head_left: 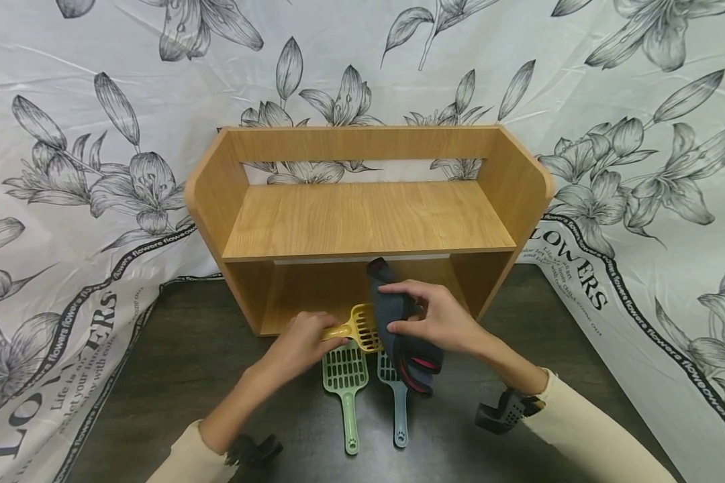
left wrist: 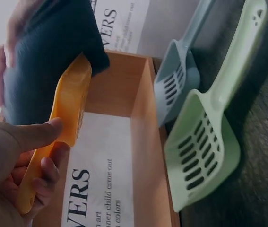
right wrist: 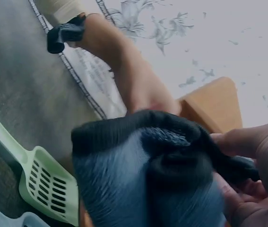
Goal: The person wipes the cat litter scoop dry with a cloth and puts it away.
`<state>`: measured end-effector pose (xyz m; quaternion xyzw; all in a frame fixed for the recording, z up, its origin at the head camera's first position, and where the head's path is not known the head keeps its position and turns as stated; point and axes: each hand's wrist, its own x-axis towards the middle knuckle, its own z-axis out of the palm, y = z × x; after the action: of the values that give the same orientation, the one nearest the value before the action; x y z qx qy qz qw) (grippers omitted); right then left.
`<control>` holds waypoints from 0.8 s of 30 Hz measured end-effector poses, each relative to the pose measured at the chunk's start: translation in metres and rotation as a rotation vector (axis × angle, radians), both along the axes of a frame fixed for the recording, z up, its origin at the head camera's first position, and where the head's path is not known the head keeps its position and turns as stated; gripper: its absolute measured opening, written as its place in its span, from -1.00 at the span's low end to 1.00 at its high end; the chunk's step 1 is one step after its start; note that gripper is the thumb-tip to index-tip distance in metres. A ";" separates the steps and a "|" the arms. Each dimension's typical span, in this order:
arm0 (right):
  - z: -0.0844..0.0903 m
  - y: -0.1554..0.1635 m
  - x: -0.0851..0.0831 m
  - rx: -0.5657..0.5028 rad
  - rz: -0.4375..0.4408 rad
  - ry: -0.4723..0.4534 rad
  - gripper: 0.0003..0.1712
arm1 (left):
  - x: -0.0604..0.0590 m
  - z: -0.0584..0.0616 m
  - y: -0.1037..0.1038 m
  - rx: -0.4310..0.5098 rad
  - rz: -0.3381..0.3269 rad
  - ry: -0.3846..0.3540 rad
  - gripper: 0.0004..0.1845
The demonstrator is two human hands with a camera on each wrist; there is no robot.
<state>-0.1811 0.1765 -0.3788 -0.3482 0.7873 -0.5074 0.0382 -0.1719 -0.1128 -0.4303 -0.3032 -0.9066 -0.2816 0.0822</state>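
Left hand [head_left: 302, 345] curled round yellow scoop [head_left: 358, 328], right hand [head_left: 435, 318] pinching dark glove [head_left: 401, 329] at shelf's [head_left: 362, 221] lower front edge.

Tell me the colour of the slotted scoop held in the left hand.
Yellow scoop, gripped by the left hand; the head view shows it best.

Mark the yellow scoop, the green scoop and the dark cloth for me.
yellow scoop [head_left: 362, 327]: head view, on its slotted head.
green scoop [head_left: 345, 368]: head view, on its slotted head, lying on the table.
dark cloth [head_left: 394, 315]: head view, on the grey fabric between the fingers.
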 end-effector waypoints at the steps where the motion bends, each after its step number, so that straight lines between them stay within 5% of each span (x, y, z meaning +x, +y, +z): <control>1: -0.002 -0.006 -0.002 0.018 0.009 0.002 -0.34 | 0.000 0.002 0.001 0.004 -0.007 0.006 -0.83; 14: -0.019 -0.016 -0.019 0.375 -0.038 0.174 -0.49 | 0.003 0.005 0.001 -0.003 -0.088 -0.003 -0.82; 18: -0.017 0.001 -0.015 0.369 -0.096 0.151 -0.47 | 0.004 0.002 -0.004 -0.010 -0.088 0.008 -0.80; 24: -0.003 0.031 -0.005 0.217 -0.116 0.027 -0.43 | 0.005 -0.001 -0.017 -0.003 -0.106 0.071 -0.83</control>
<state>-0.1860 0.2075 -0.3820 -0.3027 0.8569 -0.4158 0.0356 -0.1673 -0.1300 -0.4312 -0.3608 -0.8862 -0.2732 0.0987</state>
